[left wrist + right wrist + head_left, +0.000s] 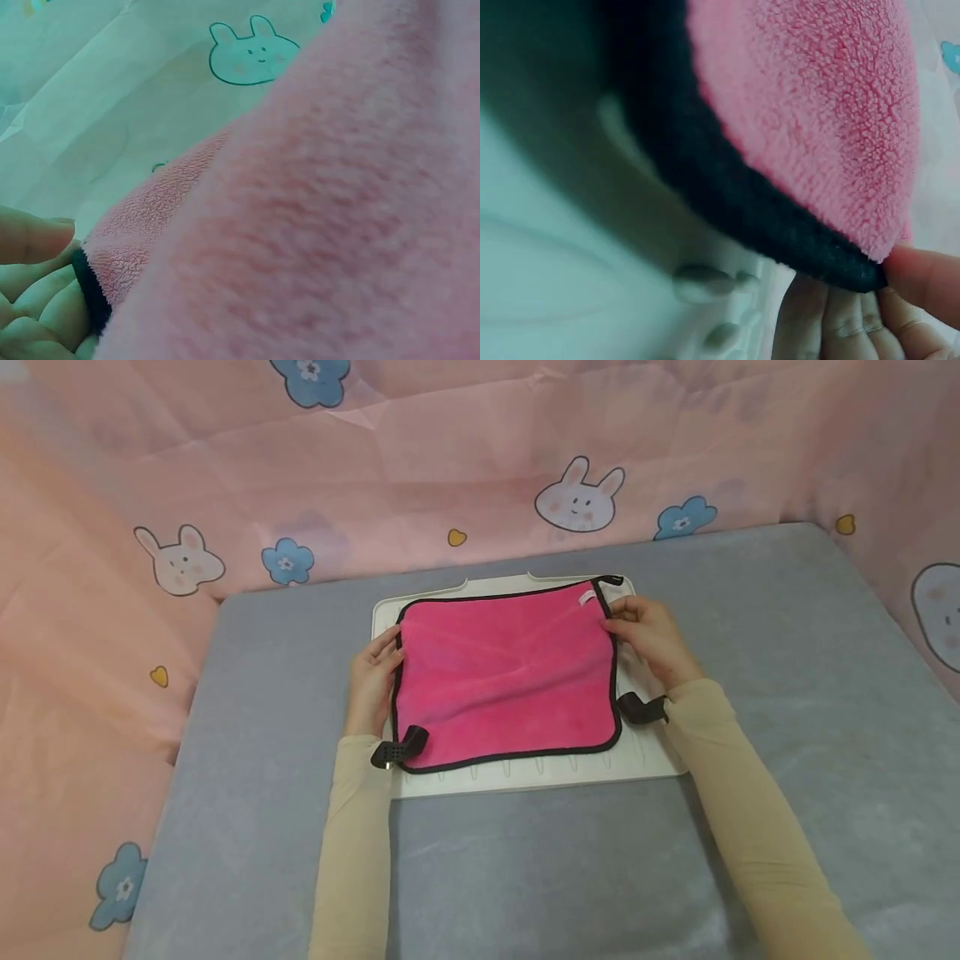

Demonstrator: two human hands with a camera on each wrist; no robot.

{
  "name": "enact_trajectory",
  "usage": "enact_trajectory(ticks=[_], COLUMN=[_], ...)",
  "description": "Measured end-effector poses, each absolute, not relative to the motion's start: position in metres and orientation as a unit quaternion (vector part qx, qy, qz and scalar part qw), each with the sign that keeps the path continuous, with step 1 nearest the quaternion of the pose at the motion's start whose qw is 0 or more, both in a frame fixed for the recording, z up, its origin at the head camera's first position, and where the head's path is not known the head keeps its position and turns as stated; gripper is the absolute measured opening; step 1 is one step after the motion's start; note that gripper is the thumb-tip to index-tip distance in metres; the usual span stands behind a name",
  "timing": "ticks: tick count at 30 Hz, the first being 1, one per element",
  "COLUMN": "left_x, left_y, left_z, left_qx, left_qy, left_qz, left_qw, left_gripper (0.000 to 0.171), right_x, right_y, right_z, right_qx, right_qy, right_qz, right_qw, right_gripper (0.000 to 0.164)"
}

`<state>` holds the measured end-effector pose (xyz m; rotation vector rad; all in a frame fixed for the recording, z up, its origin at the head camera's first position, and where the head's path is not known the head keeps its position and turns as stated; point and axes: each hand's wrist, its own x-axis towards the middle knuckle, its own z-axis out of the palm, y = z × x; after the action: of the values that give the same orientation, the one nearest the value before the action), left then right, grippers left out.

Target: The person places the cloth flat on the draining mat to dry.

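A bright pink fleecy cloth (502, 677) with black edging is spread flat over a white ribbed tray (525, 768). My left hand (371, 681) pinches the cloth's left edge between thumb and fingers. On the opposite side, my right hand (648, 635) pinches the right edge below the corner with a black loop (611, 580) and a small white label. The left wrist view has the cloth (322, 210) filling most of it, with the thumb (34, 238) at its black border. In the right wrist view the cloth's edge stands raised above the tray (547, 262).
Grey cloth covers the table (480, 868) under the tray. A pink curtain (450, 452) printed with rabbits and blue flowers hangs behind the table and along its sides. Black wrist cameras sit on both beige sleeves (356, 827).
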<state>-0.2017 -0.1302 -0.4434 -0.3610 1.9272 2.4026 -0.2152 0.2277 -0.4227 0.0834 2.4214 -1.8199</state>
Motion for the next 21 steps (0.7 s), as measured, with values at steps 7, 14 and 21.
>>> enact_trajectory(ticks=[7, 14, 21], left_x=[-0.191, -0.170, -0.151], left_y=[-0.137, -0.148, -0.154], left_z=[-0.445, -0.437, -0.429], left_qx=[-0.078, -0.066, -0.052], left_qy=[0.712, 0.822, 0.833], left_qz=[0.695, 0.560, 0.535], left_qw=[0.057, 0.087, 0.127], left_gripper=[0.053, 0.043, 0.032], right_x=[-0.200, -0.167, -0.145], right_y=[0.232, 0.237, 0.242], right_z=[-0.418, -0.415, -0.419], right_qx=[0.024, 0.025, 0.003], right_qy=[0.855, 0.844, 0.841], right_qz=[-0.492, -0.504, -0.501], right_qw=[0.160, 0.185, 0.204], right_gripper=[0.029, 0.036, 0.032])
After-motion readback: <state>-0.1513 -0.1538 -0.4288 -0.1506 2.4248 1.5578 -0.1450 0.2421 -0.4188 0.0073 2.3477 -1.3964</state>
